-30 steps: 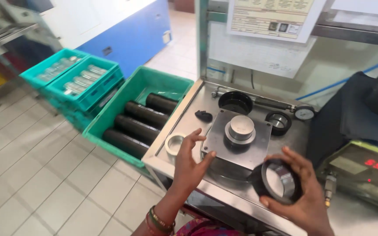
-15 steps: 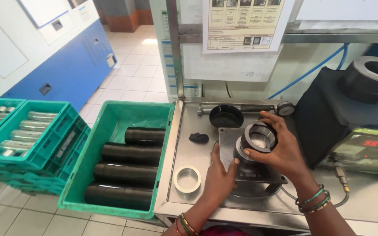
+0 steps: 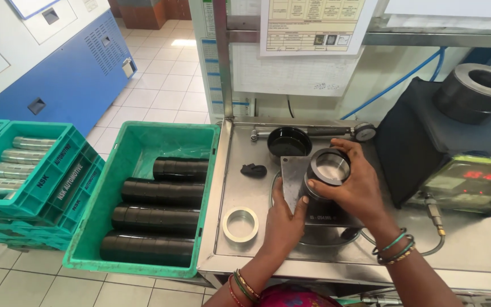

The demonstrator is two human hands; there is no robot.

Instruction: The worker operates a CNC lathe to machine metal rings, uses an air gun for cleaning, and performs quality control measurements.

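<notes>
Right hand (image 3: 352, 189) gripped the ring (image 3: 329, 168) from above, atop the plate (image 3: 294, 177) on the steel surface (image 3: 245, 149). Left hand (image 3: 283, 220) lay flat, fingers spread, against the plate's edge.

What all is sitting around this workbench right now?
ring: one, dark metal, on the gauge plate, under the right hand
gauge plate: one, grey, mid-bench
loose ring: one, silvery, front left of bench
black cup: one, rear of bench
small black piece: one, left of the plate
bench: one, steel tray top
green crate: one, left of bench, holding four rows of black ring stacks
teal crates: stacked, far left, holding silvery cylinders
readout box: one, red digits, right
big dark ring: one, atop black cover, right
blue cabinet: one, upper left
left hand: touching the plate's edge
right hand: gripping the ring
</notes>
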